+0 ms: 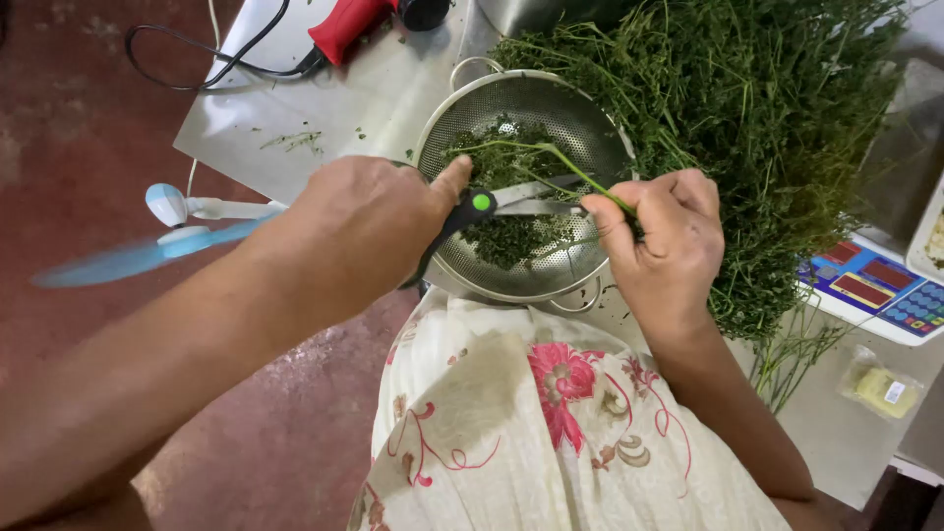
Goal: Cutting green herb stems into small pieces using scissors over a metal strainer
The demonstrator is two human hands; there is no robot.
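Here's the green herb stem (551, 155), stretched out over the metal colander (580, 108), its leafy end drooping towards the chopped greens (511, 236) lying in the bowl. The right hand (659, 246) has it pinched tight between thumb and fingertips at the near rim of the colander, grip narrow and closed on the stalk. Across from it, the left hand (364, 226) is wrapped around the black handles of a pair of scissors (506, 202), grip firmly closed on them, thumb pointing forward; there's a green dot at the pivot, and the blades are parted, reaching just under the stem towards the right hand's fingers. The colander sits at the near edge of the steel table (324, 108), right against the person's floral-print clothing (531, 423). To the right, touching the colander, a big heap of uncut green herbs (767, 128) piles up and spills over the table edge. Further right, a weighing scale (885, 285) with coloured buttons, and a small clear packet (880, 388) below it. At the far end of the table, a red-handled tool (344, 25) with a black cord. Out left, over the red floor (88, 138), a small blue fan (167, 236), blades blurred.
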